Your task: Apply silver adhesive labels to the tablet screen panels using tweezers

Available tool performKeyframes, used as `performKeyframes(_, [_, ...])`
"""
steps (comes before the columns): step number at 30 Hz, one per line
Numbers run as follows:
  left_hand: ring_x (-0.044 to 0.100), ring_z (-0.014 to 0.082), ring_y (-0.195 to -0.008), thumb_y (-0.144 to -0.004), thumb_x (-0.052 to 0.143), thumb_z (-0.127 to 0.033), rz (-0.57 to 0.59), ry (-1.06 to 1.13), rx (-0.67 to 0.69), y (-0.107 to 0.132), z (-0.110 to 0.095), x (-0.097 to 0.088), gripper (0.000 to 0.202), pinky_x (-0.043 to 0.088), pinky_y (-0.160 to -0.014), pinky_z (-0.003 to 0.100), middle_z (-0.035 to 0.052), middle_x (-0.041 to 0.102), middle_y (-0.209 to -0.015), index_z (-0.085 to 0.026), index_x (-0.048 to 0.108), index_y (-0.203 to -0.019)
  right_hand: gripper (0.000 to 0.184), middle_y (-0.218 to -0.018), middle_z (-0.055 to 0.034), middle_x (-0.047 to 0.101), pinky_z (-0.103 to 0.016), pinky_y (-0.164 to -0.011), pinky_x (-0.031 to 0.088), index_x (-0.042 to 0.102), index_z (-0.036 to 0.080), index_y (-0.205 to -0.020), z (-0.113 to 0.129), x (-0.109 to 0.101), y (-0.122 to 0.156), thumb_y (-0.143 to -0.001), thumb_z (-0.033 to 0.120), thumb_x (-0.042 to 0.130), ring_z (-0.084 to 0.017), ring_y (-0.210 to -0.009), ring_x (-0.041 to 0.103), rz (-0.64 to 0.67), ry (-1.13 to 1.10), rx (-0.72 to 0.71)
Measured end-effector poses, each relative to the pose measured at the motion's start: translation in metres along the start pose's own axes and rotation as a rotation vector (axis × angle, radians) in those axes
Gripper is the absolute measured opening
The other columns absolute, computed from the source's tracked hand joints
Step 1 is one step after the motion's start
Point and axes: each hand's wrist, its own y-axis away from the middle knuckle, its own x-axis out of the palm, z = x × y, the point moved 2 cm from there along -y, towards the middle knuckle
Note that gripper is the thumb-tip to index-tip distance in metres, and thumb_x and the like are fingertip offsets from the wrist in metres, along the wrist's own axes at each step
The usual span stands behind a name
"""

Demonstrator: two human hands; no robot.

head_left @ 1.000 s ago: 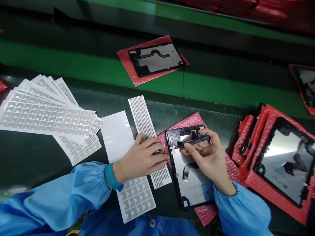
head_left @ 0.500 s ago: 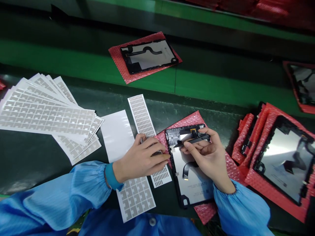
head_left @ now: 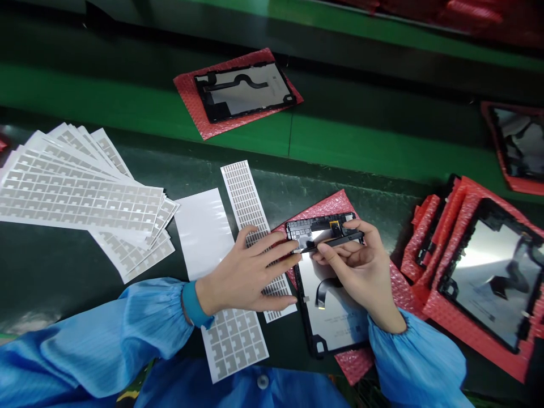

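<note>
A tablet screen panel with a black frame and silvery back lies on red bubble wrap. My right hand is over its upper part, closed around black tweezers whose tip points left near the frame's left edge. A short black flex cable curls on the panel. My left hand is open, fingers spread, its fingertips at the panel's left edge by the tweezer tip. Beneath this hand lie a narrow sheet of small grey stickers and a wider sticker sheet with white backing.
Fanned sticker sheets lie on the left. To the right are stacked screen panels in red bubble wrap. Across the back, a green strip carries another panel on red wrap, with one more at far right.
My left hand has spread its fingers and shifted slightly right to the panel's edge. My right hand and tweezers stay nearly still. The back strip's panels have moved left.
</note>
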Motion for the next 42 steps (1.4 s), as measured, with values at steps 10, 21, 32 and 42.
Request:
performKeyframes(10, [0.045,0.0299,-0.146,-0.102,0.049,-0.064,0.029,0.01,-0.046,0.001,-0.005,0.002,0.064,0.005,-0.127,0.06,0.0085,0.056,-0.155,-0.019,0.057,-0.146,0.054,-0.08,0.0001,0.079,-0.025,-0.075,0.068,0.043,0.027,-0.118,0.0,-0.004,-0.002,-0.087,0.031,0.088,-0.019,-0.069,0.079,-0.071,-0.049,0.012])
performKeyframes(21, [0.052,0.0302,-0.135,-0.097,0.057,-0.07,-0.069,-0.025,-0.096,0.01,-0.014,-0.008,0.069,0.01,-0.125,0.059,0.0113,0.064,-0.142,-0.018,0.057,-0.143,0.024,-0.094,-0.0071,0.081,-0.032,-0.07,0.071,0.074,0.021,-0.099,0.004,-0.027,0.016,-0.085,0.033,0.09,-0.025,-0.082,0.081,0.016,-0.016,0.018])
performKeyframes(32, [0.06,0.019,-0.101,-0.102,0.066,-0.044,-0.142,-0.097,-0.067,0.039,-0.036,-0.006,0.02,0.022,-0.112,0.053,-0.0034,0.074,-0.1,-0.028,0.075,-0.097,0.027,-0.1,-0.0038,0.082,-0.035,-0.084,0.07,0.08,0.026,-0.109,0.001,0.004,0.066,-0.085,0.013,0.086,-0.026,-0.089,0.081,0.333,0.174,-0.267])
performKeyframes(42, [0.062,0.0194,-0.103,-0.101,0.069,-0.041,-0.156,-0.19,-0.003,0.046,-0.042,-0.002,0.017,0.024,-0.117,0.057,-0.0013,0.074,-0.101,-0.025,0.075,-0.101,0.022,-0.096,-0.0036,0.082,-0.036,-0.076,0.07,0.08,0.027,-0.105,-0.001,0.002,0.064,-0.086,0.016,0.085,-0.027,-0.086,0.081,0.312,0.212,-0.239])
